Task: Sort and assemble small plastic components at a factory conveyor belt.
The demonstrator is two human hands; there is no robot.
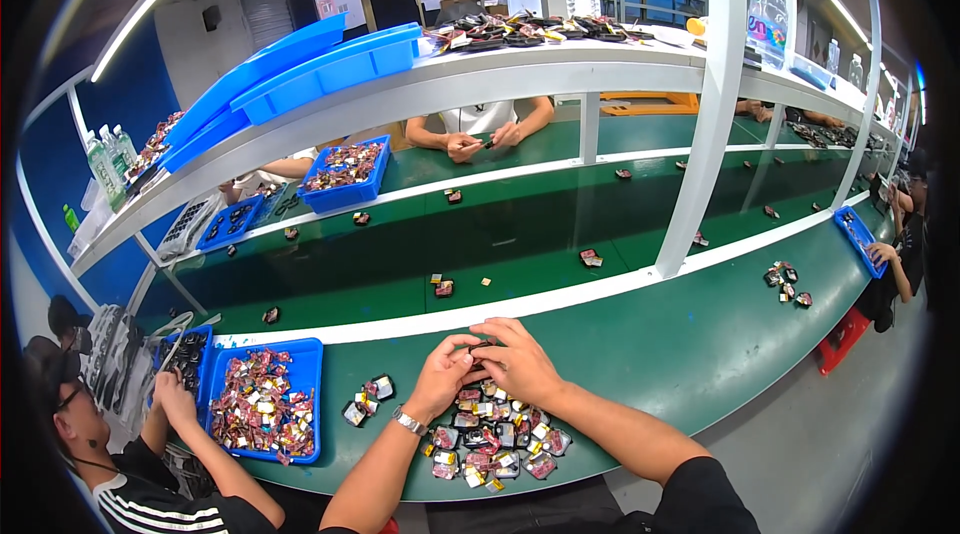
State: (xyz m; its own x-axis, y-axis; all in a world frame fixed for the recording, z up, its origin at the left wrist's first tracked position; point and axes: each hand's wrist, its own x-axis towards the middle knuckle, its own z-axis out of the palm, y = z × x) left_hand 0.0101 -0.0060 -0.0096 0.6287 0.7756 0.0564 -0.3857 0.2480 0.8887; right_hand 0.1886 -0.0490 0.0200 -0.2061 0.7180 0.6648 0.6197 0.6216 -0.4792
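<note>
My left hand, with a metal watch on its wrist, and my right hand meet above the green table. Their fingers close around a small dark part, mostly hidden by the fingertips. Just below them lies a pile of small electronic assemblies, with reddish circuit boards, silver-white and yellow pieces and black housings. A few similar assemblies rest left of my left forearm.
At left stands a blue tray full of reddish boards, near a co-worker's hands. Beyond a white rail runs a dark green belt with scattered assemblies. A white post rises ahead, supporting a shelf. Another person's hands work across.
</note>
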